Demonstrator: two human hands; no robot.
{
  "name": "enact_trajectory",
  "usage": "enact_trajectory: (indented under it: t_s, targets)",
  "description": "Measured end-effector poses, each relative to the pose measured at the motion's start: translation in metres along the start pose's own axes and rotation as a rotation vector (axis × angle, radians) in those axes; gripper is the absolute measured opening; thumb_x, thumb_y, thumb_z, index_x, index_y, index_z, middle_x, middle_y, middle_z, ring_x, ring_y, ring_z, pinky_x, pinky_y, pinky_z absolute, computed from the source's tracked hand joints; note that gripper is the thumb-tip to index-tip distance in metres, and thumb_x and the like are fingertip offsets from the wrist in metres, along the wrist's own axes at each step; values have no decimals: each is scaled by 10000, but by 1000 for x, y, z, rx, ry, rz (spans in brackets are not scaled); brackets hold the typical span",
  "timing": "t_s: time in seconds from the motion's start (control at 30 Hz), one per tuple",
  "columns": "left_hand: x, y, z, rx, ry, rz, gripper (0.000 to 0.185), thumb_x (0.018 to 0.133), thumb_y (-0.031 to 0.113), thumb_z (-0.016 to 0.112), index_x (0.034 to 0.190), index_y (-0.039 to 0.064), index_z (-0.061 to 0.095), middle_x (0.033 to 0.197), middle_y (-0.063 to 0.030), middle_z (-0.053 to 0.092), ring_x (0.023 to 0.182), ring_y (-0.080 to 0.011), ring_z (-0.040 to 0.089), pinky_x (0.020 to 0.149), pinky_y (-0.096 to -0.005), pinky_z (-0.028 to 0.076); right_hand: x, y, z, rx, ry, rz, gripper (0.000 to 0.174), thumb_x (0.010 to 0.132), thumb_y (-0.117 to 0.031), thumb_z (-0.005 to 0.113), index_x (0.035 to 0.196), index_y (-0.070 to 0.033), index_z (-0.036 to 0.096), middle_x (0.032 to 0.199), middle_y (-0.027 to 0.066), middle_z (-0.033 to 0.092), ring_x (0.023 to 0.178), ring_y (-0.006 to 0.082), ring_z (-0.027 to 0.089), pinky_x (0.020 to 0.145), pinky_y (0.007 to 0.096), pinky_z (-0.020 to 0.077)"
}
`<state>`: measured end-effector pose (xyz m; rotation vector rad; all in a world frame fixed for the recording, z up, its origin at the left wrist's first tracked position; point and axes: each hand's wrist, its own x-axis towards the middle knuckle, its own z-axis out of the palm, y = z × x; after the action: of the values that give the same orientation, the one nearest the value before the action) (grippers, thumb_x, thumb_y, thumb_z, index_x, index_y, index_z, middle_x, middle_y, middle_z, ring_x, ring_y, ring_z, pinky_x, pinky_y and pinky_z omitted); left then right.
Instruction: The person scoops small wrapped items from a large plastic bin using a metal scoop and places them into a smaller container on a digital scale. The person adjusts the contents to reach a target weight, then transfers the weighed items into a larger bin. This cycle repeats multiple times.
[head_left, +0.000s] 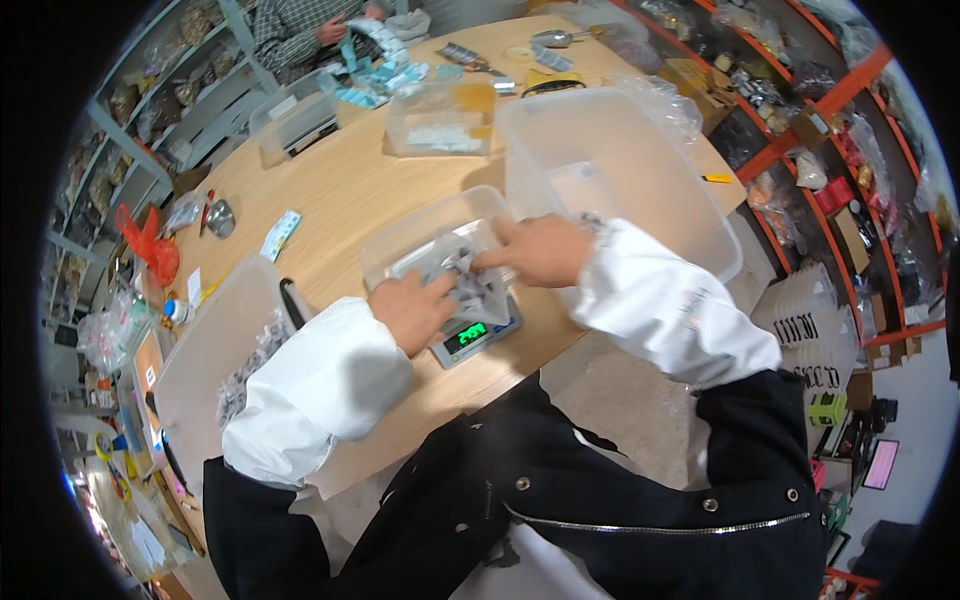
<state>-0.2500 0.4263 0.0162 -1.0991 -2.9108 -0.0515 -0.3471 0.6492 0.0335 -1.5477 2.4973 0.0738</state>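
Observation:
A clear plastic tub (382, 251) rests on a small digital scale (450, 358) with a lit green display. Several small clear packets with dark contents (469, 289) lie in the tub. My left hand (415, 309) reaches over the tub's near left side, fingertips at the packets. From the right, my right hand (544, 251) reaches over the rim, its fingers among the packets. Whether either hand grips a packet is hard to tell. On the left, a larger translucent bin (214, 330) holds more such packets (251, 367), partly hidden by my left sleeve.
A large translucent bin (675, 187) stands to the right, close to the tub. Farther back are two clear boxes (439, 112) (289, 112), a metal scoop (555, 37) and a roll of tape (519, 54). A person (300, 34) handles blue printed strips across the table (337, 195). Loaded shelves flank both sides.

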Motion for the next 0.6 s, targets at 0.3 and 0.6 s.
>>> enact_trajectory:
  t_s: [0.3,0.6]
  targets:
    - [19,-63,-104,-42,310,-54,113,687,28,618,726,19,513,720,-132,500,720,-334,533,602,-427,432,25,81,-73,67,392,-258,161,842,-236,607,835,-77,629,890,73,596,814,287,608,677,404,492]
    - [173,-38,-181,39,612,149,189,664,-23,664,828,3,572,844,-122,582,754,-301,577,657,-329,479,-112,190,-170,-209,691,-179,150,795,-166,660,800,-34,588,783,97,550,732,313,572,626,386,456]
